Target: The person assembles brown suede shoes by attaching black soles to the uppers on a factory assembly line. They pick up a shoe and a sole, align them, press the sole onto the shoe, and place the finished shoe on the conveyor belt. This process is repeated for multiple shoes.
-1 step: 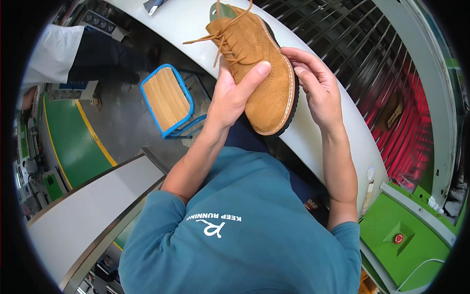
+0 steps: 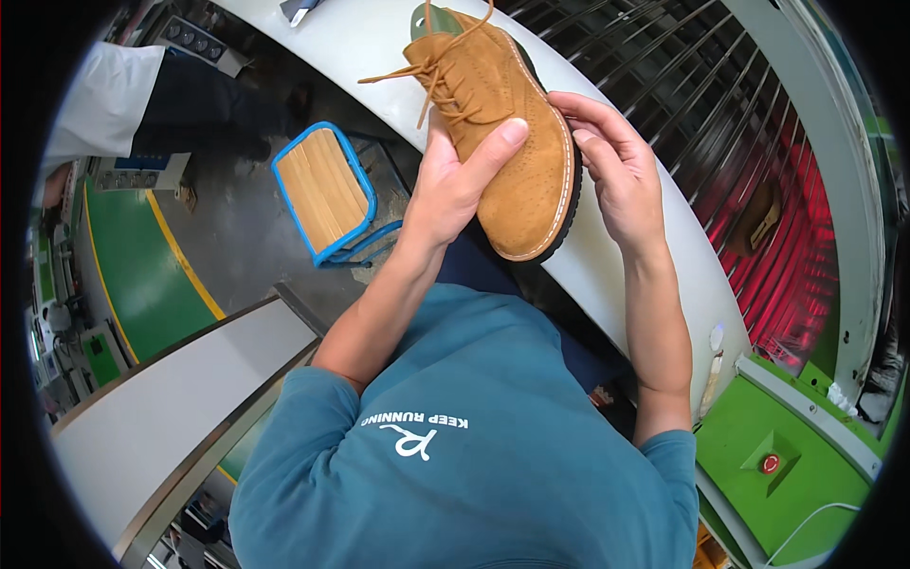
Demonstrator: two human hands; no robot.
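Note:
A tan suede lace-up shoe (image 2: pixel 531 204) is held over the white curved worktop, its toe toward me. It has a white welt stitch, a black sole and loosely tied brown laces (image 2: pixel 438 81). My left hand (image 2: pixel 450 194) grips it from the left, thumb pressed on the upper and the other fingers hidden behind. On the other side, my right hand (image 2: pixel 621 180) is at the sole's edge. Its thumb and fingers are drawn together there, with the index fingertip against the shoe's side. Whatever lies between them, if anything, is hidden.
The white worktop (image 2: pixel 607 284) borders a conveyor of metal rods (image 2: pixel 654 85) with a red glow and a brown shoe (image 2: pixel 758 218). A brush (image 2: pixel 713 379) lies near a green machine (image 2: pixel 749 446). Left are a blue-framed stool (image 2: pixel 327 194) and a person in white (image 2: pixel 109 100).
The shoe and both hands sit very slightly further right in the picture. Both hands keep the same hold.

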